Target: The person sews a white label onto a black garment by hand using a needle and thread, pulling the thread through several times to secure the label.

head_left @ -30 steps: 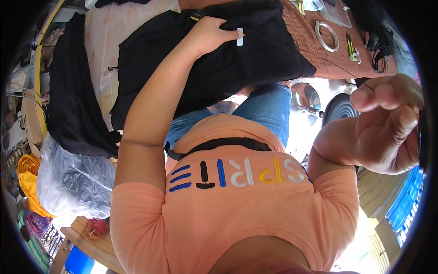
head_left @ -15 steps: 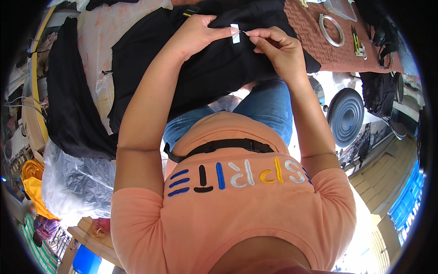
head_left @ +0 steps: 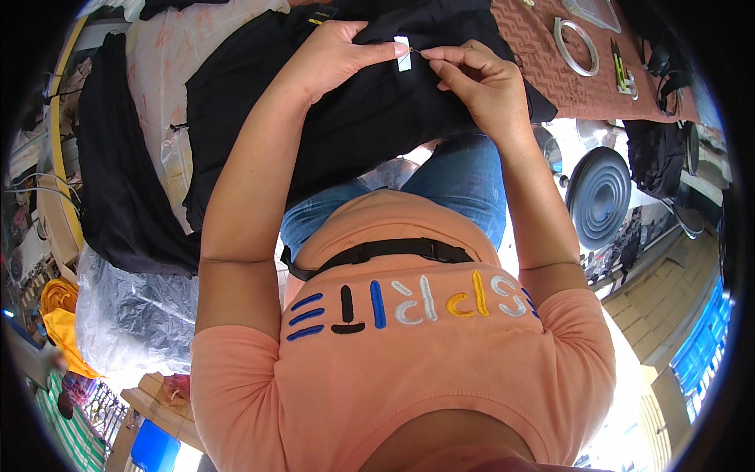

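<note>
Head view: the left hand (head_left: 330,59) pinched the black garment (head_left: 370,118) beside its small white label (head_left: 403,53); the right hand (head_left: 480,79), fingertips closed on something thin, touched the label's right edge.

Both forearms enter from below and extend upward, converging over the black garment (head_left: 370,118). Left hand (head_left: 330,59) lies palm-down on the garment, fingers pointing right, thumb and forefinger pressed together at their tips. Right hand (head_left: 480,79) sits just right of it on the same garment, wrist bent, fingers curled, thumb and forefinger pinched. The two pinches nearly meet; elbows are spread apart.
</note>
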`<state>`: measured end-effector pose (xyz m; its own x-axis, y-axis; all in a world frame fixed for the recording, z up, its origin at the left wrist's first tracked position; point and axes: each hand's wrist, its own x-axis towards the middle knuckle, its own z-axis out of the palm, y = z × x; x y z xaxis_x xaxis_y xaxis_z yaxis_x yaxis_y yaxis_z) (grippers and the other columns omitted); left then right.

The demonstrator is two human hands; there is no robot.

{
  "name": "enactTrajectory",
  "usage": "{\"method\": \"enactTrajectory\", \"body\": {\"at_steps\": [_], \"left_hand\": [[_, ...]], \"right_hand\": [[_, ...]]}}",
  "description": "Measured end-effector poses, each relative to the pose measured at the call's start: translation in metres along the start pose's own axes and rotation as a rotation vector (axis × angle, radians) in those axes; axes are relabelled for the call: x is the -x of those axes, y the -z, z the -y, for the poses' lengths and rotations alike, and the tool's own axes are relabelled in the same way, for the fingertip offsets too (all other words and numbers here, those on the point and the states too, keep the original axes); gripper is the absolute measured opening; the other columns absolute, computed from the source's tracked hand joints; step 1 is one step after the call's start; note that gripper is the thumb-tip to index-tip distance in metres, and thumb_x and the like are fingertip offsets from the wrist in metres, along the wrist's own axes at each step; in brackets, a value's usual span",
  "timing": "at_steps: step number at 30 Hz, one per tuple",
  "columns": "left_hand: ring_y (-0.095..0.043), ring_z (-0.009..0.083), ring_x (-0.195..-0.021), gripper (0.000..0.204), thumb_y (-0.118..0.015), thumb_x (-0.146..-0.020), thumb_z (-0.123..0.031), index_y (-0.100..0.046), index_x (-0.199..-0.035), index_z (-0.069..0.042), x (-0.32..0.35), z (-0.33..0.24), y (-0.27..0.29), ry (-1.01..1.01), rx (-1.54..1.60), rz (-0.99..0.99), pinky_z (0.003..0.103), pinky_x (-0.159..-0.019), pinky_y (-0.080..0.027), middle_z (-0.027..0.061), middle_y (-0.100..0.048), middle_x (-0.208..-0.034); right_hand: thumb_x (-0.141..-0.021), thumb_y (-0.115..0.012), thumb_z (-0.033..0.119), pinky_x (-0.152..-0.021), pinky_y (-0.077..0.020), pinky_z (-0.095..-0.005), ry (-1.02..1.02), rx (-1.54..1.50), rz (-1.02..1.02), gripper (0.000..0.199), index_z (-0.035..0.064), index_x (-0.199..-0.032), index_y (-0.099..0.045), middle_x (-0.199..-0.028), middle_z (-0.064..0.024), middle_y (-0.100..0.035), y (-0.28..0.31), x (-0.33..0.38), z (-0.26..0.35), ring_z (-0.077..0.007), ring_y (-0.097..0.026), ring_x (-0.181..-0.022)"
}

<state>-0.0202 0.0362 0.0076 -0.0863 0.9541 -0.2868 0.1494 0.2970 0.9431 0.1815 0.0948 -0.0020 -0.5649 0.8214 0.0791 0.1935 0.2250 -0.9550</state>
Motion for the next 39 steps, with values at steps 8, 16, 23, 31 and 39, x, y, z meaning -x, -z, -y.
{"method": "enactTrajectory", "body": {"at_steps": [8,16,23,31,39], "left_hand": [[-0.062,0.0068,-0.08,0.03,-0.072,-0.08,-0.026,-0.069,-0.1,-0.004,-0.002,0.004,-0.001,-0.014,-0.003,-0.012,0.021,-0.076,-0.047,0.0004,-0.068,-0.09],[-0.061,0.0066,-0.076,0.033,-0.075,-0.078,-0.026,-0.068,-0.099,-0.002,-0.004,0.015,-0.005,-0.134,-0.212,-0.155,0.022,-0.07,-0.048,0.0012,-0.068,-0.083],[-0.064,0.0125,-0.075,0.04,-0.076,-0.075,-0.027,-0.064,-0.103,0.0,0.008,0.0,-0.022,-0.309,-0.494,-0.383,0.025,-0.069,-0.048,0.0085,-0.069,-0.084],[-0.066,0.0191,-0.078,0.041,-0.076,-0.074,-0.026,-0.063,-0.105,-0.003,0.017,-0.02,-0.022,-0.324,-0.57,-0.335,0.028,-0.072,-0.05,0.0104,-0.069,-0.089],[-0.065,0.0263,-0.084,0.034,-0.073,-0.07,-0.009,-0.064,-0.103,-0.01,0.022,-0.034,-0.025,-0.454,-0.71,-0.389,0.032,-0.073,-0.05,0.01,-0.068,-0.089]], "right_hand": [[-0.08,-0.067,0.005,-0.063,-0.0485,-0.0216,-0.002,0.002,-0.001,0.016,0.0035,-0.094,-0.071,-0.076,-0.0024,-0.059,0.0,-0.001,-0.004,-0.0096,-0.061,-0.064],[-0.079,-0.066,0.005,-0.063,-0.0492,-0.0229,-0.028,0.056,0.003,0.015,0.0031,-0.092,-0.071,-0.076,-0.0047,-0.062,-0.001,-0.004,0.001,-0.0106,-0.062,-0.064],[-0.081,-0.07,0.009,-0.062,-0.0477,-0.0169,-0.124,-0.006,-0.001,0.011,0.0032,-0.088,-0.064,-0.074,0.0008,-0.06,-0.002,-0.013,0.009,-0.0046,-0.057,-0.065],[-0.087,-0.063,0.016,-0.05,-0.0418,-0.0196,0.249,0.236,-0.004,0.014,0.0038,-0.092,-0.061,-0.073,-0.0006,-0.059,0.015,-0.044,0.063,-0.0061,-0.05,-0.054],[-0.088,-0.061,0.024,-0.041,-0.0329,-0.0186,-0.157,0.354,0.755,0.022,0.0041,-0.091,-0.069,-0.058,0.0055,-0.052,0.044,-0.098,0.046,-0.0036,-0.043,-0.044]]}}
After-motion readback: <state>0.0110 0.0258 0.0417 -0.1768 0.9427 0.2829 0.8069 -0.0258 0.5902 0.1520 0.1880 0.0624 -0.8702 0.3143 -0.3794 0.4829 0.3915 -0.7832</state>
